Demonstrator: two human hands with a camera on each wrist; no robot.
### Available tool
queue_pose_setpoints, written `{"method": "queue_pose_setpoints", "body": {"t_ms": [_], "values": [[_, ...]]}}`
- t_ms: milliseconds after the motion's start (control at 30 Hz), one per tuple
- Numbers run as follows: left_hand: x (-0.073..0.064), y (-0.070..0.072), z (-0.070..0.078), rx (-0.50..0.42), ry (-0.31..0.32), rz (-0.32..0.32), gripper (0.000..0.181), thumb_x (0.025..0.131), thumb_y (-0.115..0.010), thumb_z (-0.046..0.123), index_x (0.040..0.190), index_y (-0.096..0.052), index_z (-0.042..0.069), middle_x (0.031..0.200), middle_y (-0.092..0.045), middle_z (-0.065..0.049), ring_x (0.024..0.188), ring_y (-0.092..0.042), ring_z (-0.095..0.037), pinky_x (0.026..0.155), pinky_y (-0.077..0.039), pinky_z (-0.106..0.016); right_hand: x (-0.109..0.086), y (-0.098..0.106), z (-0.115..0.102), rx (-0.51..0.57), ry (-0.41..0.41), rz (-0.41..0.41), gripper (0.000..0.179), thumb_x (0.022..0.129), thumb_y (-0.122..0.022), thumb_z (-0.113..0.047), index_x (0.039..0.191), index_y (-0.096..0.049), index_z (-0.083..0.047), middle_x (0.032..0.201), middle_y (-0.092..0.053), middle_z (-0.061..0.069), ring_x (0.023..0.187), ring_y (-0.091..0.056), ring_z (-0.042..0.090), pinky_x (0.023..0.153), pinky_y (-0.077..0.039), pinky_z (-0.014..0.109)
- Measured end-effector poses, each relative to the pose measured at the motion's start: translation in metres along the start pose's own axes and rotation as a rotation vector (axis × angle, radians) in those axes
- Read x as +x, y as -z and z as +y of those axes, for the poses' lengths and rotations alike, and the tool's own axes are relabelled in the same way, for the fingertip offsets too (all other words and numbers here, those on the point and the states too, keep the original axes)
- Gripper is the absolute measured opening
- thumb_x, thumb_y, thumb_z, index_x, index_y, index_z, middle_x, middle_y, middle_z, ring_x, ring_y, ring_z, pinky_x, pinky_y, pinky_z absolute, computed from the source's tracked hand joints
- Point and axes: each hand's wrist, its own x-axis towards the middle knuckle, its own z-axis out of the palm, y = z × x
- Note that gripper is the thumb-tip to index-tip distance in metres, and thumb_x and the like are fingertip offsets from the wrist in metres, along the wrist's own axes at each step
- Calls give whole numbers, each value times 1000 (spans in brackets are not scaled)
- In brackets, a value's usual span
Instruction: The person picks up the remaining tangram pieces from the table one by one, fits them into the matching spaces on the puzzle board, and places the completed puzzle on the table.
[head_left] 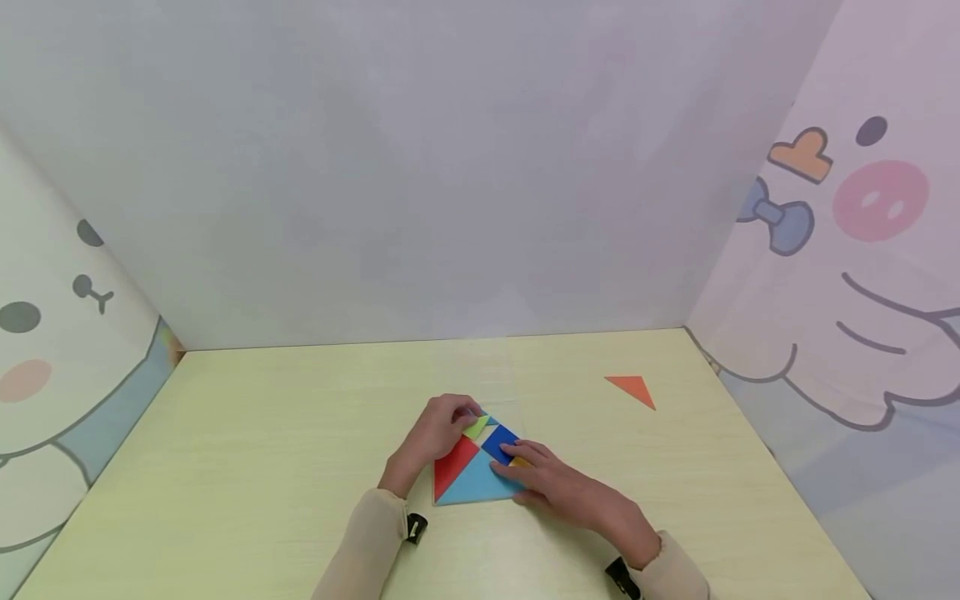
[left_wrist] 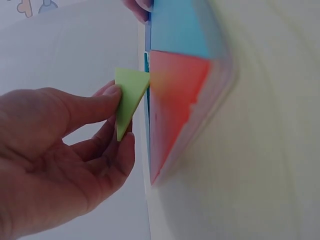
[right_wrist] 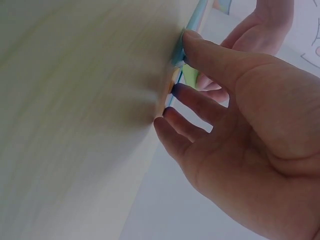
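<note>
A flat tangram of coloured pieces (head_left: 474,485) lies between the hands. My left hand (head_left: 437,431) pinches a light green triangle (left_wrist: 129,97) between thumb and fingers, at the far left side of the tangram. In the left wrist view that piece stands off the surface, beside the red triangle (left_wrist: 172,107). Across the right side rests my right hand (head_left: 562,490), its fingers extended over the dark blue square (head_left: 497,443) and a yellow piece (head_left: 519,462), which they partly hide. Its thumb touches the large light blue triangle (right_wrist: 177,56) in the right wrist view.
An orange-red triangle (head_left: 635,388) lies apart on the table at the far right. The pale wooden table (head_left: 262,467) meets a plain back wall (head_left: 420,183), with cartoon-printed side panels at left and right.
</note>
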Motion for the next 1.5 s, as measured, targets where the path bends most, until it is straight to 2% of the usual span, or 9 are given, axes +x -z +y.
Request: {"method": "queue_pose_setpoints", "body": {"t_ms": [233, 433, 600, 967, 1267, 1500], "values": [[3, -1, -1, 3, -19, -8, 16, 99, -66, 1, 110, -76, 6, 108, -71, -8, 98, -61, -23, 90, -55, -41, 0, -1, 1, 8, -4, -2, 51, 103, -62, -14, 152, -51, -7, 157, -41, 19, 144, -35, 39, 108, -47, 43], [4, -6, 0, 0, -12, -36, 14, 100, -64, 3, 109, -76, 8, 105, -71, -6, 93, -60, -20, 86, -56, -38, 2, 0, 0, 21, -17, -17, 50, 103, -62, -13, 152, -51, -7, 157, -40, 20, 144, -35, 40, 109, -46, 44], [4, -8, 1, 11, -22, -31, 14, 100, -65, 4, 107, -76, 8, 105, -72, -6, 94, -61, -21, 88, -56, -39, 2, 0, -1, 32, -26, -27, 50, 104, -61, -14, 152, -50, -7, 159, -39, 19, 145, -33, 40, 110, -44, 45], [2, -8, 7, 7, -27, -37, 15, 100, -65, 4, 109, -77, 6, 108, -72, -7, 102, -63, -26, 93, -55, -43, 1, 1, -2, 24, 0, -9, 50, 103, -62, -13, 151, -51, -5, 157, -40, 21, 144, -35, 42, 109, -45, 45], [3, -7, 6, 10, -17, -53, 15, 100, -65, 2, 108, -77, 5, 103, -73, -6, 94, -63, -21, 88, -56, -39, 0, 2, -3, 15, 11, 5, 50, 102, -62, -13, 150, -52, -4, 156, -42, 22, 143, -36, 42, 108, -47, 44], [3, -7, 5, 1, -29, -50, 15, 99, -66, 2, 108, -77, 4, 103, -74, -7, 94, -65, -22, 88, -57, -40, 0, 3, -3, 12, 26, 11, 49, 102, -62, -12, 150, -52, -3, 155, -43, 23, 142, -37, 43, 108, -46, 46]]}}
